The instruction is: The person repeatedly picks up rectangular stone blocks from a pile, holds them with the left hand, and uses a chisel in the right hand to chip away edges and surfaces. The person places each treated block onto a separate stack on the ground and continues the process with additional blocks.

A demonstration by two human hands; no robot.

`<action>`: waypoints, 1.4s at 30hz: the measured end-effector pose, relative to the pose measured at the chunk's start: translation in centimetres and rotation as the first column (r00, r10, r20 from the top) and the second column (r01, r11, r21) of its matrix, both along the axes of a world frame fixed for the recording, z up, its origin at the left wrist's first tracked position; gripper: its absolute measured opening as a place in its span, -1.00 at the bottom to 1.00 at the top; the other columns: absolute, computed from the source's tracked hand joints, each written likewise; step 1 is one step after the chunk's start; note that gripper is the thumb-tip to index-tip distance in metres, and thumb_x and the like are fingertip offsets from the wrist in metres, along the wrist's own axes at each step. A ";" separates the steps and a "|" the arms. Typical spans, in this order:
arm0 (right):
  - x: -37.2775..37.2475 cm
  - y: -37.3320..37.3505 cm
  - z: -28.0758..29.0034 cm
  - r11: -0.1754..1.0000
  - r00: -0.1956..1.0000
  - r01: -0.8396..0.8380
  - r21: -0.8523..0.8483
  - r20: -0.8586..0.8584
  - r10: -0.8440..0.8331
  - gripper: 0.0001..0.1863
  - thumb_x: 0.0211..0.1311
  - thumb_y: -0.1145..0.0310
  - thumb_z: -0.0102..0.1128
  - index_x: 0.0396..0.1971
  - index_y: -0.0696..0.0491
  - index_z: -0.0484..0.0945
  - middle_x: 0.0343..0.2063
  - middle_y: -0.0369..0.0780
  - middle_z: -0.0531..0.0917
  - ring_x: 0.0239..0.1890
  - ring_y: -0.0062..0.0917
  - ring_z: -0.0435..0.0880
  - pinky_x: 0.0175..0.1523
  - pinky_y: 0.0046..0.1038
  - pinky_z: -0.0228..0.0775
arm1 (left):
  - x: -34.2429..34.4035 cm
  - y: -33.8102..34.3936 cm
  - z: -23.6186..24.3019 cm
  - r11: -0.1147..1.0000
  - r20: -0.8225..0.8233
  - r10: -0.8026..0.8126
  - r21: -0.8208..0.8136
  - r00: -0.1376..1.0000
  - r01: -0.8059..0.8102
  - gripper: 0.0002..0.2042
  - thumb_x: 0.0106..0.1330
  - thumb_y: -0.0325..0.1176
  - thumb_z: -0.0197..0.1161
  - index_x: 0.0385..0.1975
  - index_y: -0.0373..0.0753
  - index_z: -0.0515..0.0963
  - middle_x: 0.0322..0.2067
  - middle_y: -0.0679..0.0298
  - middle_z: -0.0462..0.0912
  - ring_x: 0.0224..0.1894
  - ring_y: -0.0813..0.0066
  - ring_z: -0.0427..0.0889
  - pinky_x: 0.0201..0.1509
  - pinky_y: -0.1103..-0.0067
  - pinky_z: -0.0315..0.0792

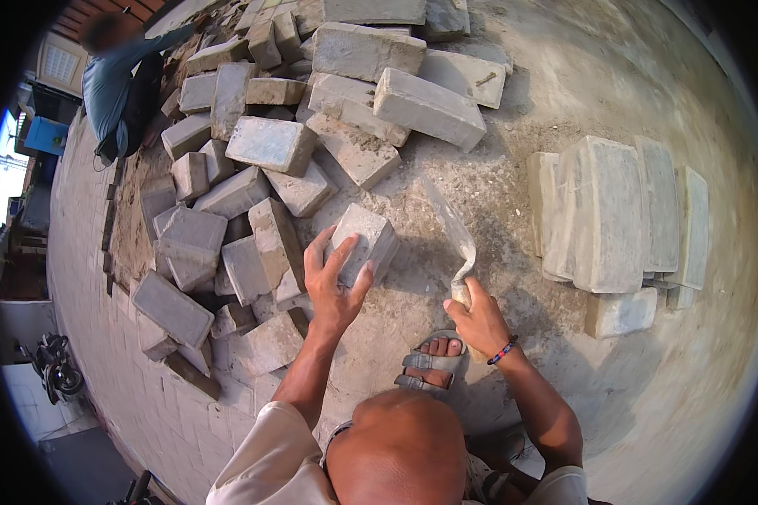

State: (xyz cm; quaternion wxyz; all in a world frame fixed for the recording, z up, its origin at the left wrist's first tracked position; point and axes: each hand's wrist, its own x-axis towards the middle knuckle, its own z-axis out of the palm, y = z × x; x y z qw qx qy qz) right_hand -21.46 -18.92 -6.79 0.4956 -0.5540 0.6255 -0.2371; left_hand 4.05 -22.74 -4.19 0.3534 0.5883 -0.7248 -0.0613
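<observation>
My left hand (335,282) grips a grey concrete paving block (362,237), its fingers over the top and the thumb on the near right side. The block is slightly tilted in front of me, close to the loose heap. In my right hand (478,321) is a trowel (453,220), held by its handle. Its narrow, dusty blade points away from me over the sandy ground, a little right of the block. The blade's tip blends into the dust.
A jumbled heap of paving blocks (189,244) spreads to the left and far side. Several larger blocks (611,215) are stacked at right. My sandalled foot (436,360) rests between my arms. Another person (118,97) crouches at far left; a motorcycle (56,370) stands at the left edge.
</observation>
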 end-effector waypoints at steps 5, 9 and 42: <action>4.6 3.6 0.1 0.989 0.975 -0.002 0.148 0.219 -0.031 -0.45 0.25 0.26 0.18 0.10 0.28 0.25 -0.40 0.08 0.63 -0.38 -0.11 0.66 -0.27 -0.18 0.46 | 1.4 -0.1 -0.3 0.915 -0.155 0.403 0.087 0.902 -0.394 -0.64 0.33 -0.32 0.25 0.11 -0.21 0.56 -0.09 0.03 0.51 -0.05 0.19 0.55 0.03 0.39 0.43; 9.1 4.7 0.8 0.968 0.963 -0.252 -0.016 0.097 0.253 -0.52 0.27 0.27 0.15 0.03 0.24 0.23 -0.36 0.17 0.62 -0.31 0.08 0.63 -0.26 -0.06 0.46 | 3.7 0.7 -2.0 0.890 -0.195 0.451 0.179 0.871 -0.420 -0.58 0.44 -0.28 0.10 0.27 -0.20 0.42 -0.07 0.02 0.54 -0.10 0.21 0.57 0.03 0.36 0.42; -2.9 4.5 1.5 0.998 0.874 0.031 -0.056 0.486 0.000 -0.70 0.19 0.40 0.23 -0.10 0.15 0.46 -0.56 -0.25 0.59 -0.57 -0.54 0.61 -0.46 -0.46 0.43 | 7.8 6.7 -2.8 0.916 -0.906 0.344 0.267 -0.245 0.298 -0.30 0.09 -0.13 0.28 0.23 -0.35 0.32 0.12 0.03 0.52 0.11 0.05 0.56 0.21 0.16 0.46</action>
